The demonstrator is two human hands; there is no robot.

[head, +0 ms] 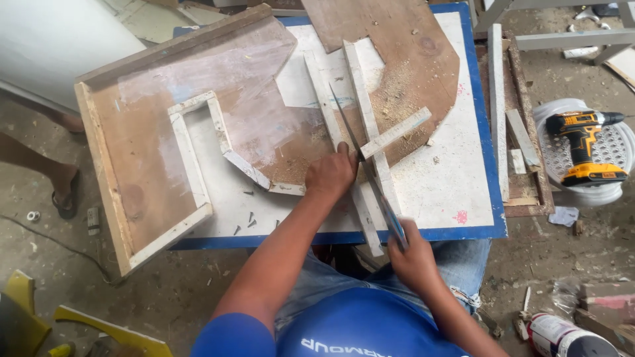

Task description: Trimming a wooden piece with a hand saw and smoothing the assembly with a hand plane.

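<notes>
White work table with blue edging (463, 165), sawdust at its middle: left hand (329, 175) pressing down on long whitewashed wooden strips (360, 92) laid lengthwise; right hand (411, 254) at the near edge gripping a hand saw with a blue handle (370, 175), blade across a short whitewashed wooden strip (395, 132). Brown plywood panel with white strip framing (142, 152) overhangs the left edge. Off the right edge, a yellow-and-black cordless drill (585, 149) lies on a white round perforated stool (615, 149).

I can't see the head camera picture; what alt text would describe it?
A person's right hand draws a handsaw across white wooden strips that the left hand presses onto a sawdust-strewn white table. A yellow drill lies nearby.
</notes>
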